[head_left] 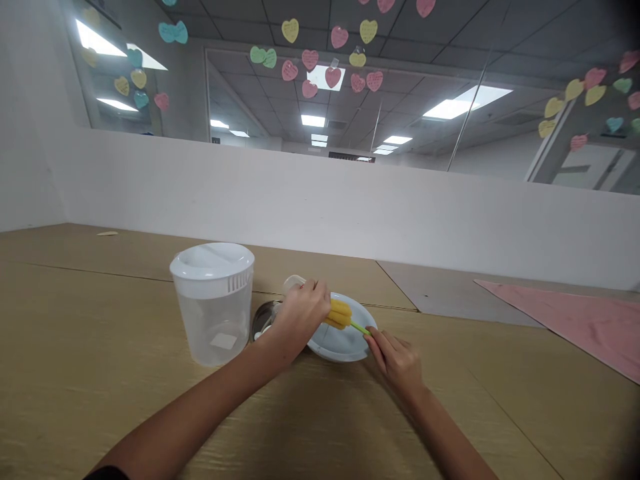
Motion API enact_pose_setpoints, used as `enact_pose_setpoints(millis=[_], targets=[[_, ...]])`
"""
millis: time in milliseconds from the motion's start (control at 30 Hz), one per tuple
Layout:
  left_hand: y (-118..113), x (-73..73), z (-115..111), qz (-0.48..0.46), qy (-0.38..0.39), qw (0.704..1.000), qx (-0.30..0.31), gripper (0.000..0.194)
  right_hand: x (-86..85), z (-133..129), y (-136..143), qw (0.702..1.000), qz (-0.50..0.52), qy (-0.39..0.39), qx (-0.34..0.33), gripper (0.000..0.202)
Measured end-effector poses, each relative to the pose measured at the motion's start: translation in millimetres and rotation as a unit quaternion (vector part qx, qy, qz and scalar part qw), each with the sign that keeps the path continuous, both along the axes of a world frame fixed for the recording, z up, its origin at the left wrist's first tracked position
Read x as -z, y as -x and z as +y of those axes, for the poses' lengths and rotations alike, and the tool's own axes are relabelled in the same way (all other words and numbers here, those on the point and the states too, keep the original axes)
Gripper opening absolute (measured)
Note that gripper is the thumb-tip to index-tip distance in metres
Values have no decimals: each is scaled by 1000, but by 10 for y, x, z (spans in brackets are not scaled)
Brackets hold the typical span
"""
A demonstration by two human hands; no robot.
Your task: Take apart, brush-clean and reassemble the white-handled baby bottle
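A yellow sponge brush [339,313] on a thin green handle lies across the air over a pale blue-white bowl [350,343]. My right hand [395,360] pinches the green handle at the bowl's right rim. At the brush's other end, my left hand [306,312] has its fingers closed around the tip of the yellow head. Behind the left hand a clear plastic item [293,283] shows in part; whether that hand touches it I cannot tell. A metal bowl [259,316] with something white in it is partly hidden by my left hand and wrist.
To the left stands a clear plastic bucket [213,320] with a white lid. A pink cloth [590,320] lies on the table [125,373] at the right. A white wall with a window above, dotted with heart-shaped notes, rises behind the table.
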State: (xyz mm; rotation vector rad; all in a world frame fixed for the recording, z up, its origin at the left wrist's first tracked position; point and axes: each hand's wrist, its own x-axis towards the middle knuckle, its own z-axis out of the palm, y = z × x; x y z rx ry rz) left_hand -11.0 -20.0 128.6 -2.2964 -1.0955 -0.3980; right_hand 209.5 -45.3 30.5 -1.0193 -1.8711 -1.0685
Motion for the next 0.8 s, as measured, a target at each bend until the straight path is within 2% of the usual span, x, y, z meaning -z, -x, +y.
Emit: enact_pose_setpoints(millis=[367, 800], targets=[[-17, -66, -102, 16, 13, 1000, 0, 17, -10, 3, 1, 1000, -5, 7, -17, 23], [-10, -38, -67, 16, -38, 999, 12, 18, -22, -4, 25, 1000, -6, 7, 0, 25]])
